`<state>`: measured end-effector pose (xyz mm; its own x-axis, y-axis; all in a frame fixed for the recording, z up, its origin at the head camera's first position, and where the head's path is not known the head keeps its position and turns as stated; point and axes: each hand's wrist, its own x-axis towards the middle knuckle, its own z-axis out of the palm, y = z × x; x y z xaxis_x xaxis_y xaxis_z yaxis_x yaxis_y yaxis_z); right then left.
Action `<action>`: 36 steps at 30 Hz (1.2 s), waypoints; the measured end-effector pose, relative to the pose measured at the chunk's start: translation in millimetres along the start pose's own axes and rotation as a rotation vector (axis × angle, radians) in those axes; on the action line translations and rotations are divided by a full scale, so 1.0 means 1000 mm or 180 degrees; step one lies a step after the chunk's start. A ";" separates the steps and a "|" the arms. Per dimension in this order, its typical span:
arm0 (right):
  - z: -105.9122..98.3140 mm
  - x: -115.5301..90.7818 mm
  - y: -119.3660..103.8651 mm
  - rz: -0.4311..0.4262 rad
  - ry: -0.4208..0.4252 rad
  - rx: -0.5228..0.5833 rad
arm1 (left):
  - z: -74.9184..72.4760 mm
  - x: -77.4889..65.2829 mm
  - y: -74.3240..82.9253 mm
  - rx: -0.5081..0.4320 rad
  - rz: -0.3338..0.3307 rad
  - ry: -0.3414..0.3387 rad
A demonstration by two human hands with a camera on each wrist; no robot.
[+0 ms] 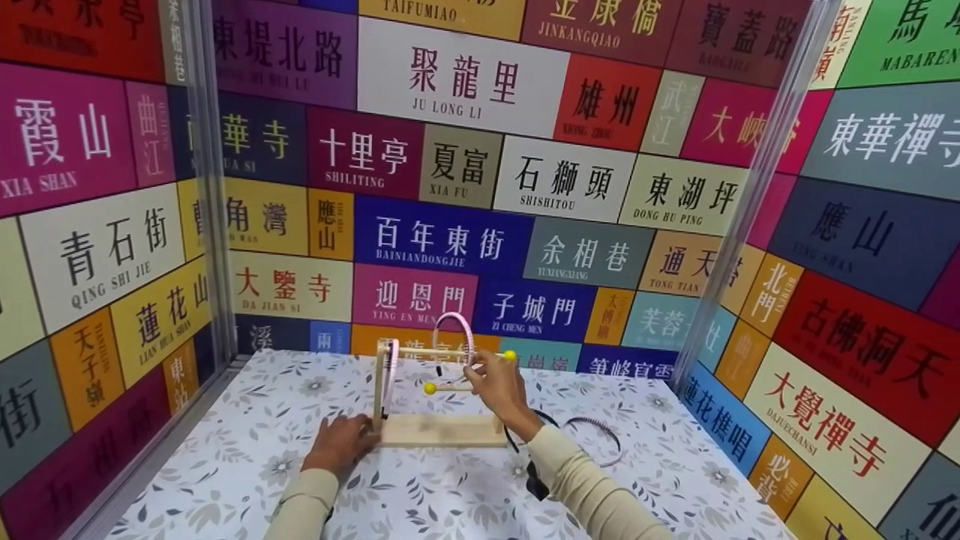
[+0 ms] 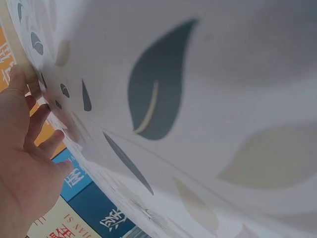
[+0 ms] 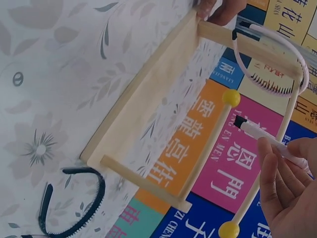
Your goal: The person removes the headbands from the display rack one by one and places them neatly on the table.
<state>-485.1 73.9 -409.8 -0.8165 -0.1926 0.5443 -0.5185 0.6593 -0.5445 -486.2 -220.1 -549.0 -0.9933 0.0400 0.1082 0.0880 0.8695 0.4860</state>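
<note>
A pale wooden rack with two yellow-tipped rods stands on the table. My left hand holds the foot of its left post, fingertips against the wood in the left wrist view. My right hand pinches a pale pink headband near the upper rod. Seen from the head, that rod crosses the headband's loop; I cannot tell whether it runs through it. Another pink headband, with dark teeth, hangs on the upper rod close to the left post. My right hand partly hides the rods' right side in the head view.
A black toothed headband lies on the table to the right of the rack. Another black band is partly hidden by my right forearm. The table has a leaf-patterned cover, and panels with printed signs enclose its back and sides.
</note>
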 end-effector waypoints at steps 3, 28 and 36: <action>-0.004 -0.001 0.004 -0.0020 0.0025 -0.0009 | -0.001 0.000 -0.001 0.0047 0.0030 0.0020; -0.037 0.001 0.033 0.0051 0.0260 -0.0248 | 0.001 0.004 -0.002 0.0048 -0.0128 -0.0121; -0.047 -0.001 0.045 0.0078 0.0354 -0.0290 | 0.001 0.006 0.000 0.0102 -0.0121 -0.0157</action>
<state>-495.9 137.9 -405.1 -0.7928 -0.0973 0.6017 -0.4695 0.7270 -0.5010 -492.5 -218.9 -549.0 -0.9984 0.0301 0.0471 0.0485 0.8862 0.4607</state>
